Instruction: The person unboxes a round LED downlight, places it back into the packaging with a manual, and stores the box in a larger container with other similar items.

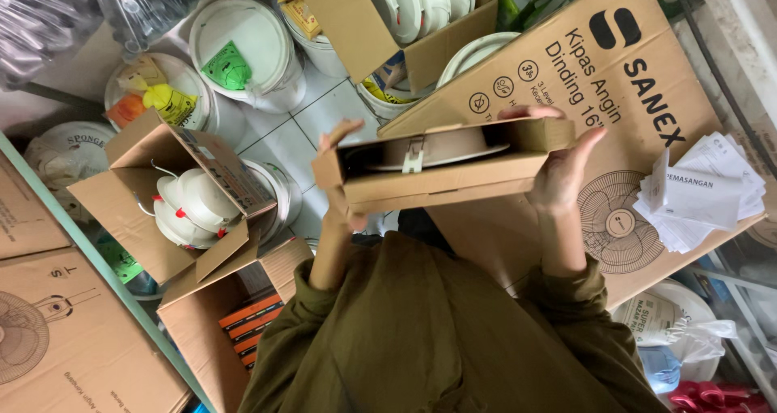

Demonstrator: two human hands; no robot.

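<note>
Two hands hold one flat open cardboard box (441, 170) up at chest height, one at each end, forearms raised out of olive-green sleeves (421, 332). Left hand (344, 178) clamps the box's left end, fingers curled over the top edge, thumb side under. Right hand (566, 166) clamps the right end, palm pressed to the side, fingers wrapped over the top rim. Box is roughly level, tilted slightly, open face toward the camera; inside sits a round white lamp fitting (437, 150) with a metal spring clip (414, 155) at its front. Behind the box lies a large flat fan carton (566, 73) with a stack of white paper leaflets (704, 194) on it. To the left, an open cardboard box (174, 194) holds more white round fittings; white buckets (247, 53) stand on the tiled floor.
</note>
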